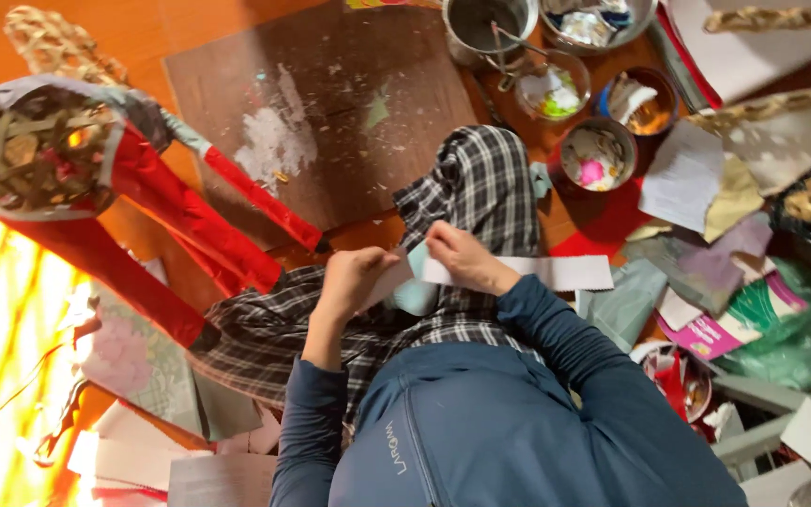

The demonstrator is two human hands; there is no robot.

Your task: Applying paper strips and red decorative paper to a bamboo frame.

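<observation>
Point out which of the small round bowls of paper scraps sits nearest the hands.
The small round bowl with white and pink scraps, beside the plaid knee; the clear bowl and orange-filled bowl lie farther away.

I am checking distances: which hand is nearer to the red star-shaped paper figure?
Left. The left hand is on the side of the red star-shaped figure; the right hand is farther, beyond it.

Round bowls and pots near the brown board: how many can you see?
5: metal pot, metal bowl, glass bowl, dark bowl, scrap-filled bowl. Clutter may hide others.
</observation>
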